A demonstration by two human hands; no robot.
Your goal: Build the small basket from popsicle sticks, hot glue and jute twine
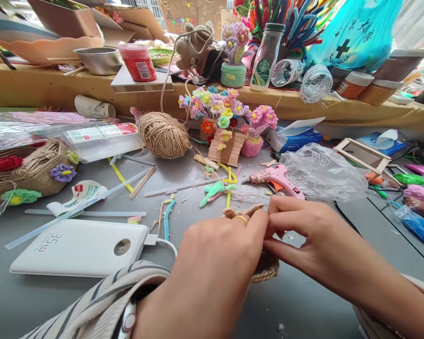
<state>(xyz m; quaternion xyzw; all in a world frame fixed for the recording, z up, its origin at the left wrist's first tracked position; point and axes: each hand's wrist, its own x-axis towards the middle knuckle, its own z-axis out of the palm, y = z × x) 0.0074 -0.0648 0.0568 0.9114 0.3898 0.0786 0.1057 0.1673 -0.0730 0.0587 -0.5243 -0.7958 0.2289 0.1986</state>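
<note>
My left hand and my right hand meet low in the middle of the grey table. Between them they grip a small jute-wrapped piece, mostly hidden under my palms, with a twine-covered end poking up above my left fingers. My fingertips pinch together at its top. A ring sits on my left hand. A pink glue gun lies just beyond my hands, its nozzle pointing left.
A ball of jute twine and pipe-cleaner flower pots stand further back. A white power bank with its cable lies at my left. Glue sticks, a jute basket and a plastic bag surround the work spot. A crowded shelf runs behind.
</note>
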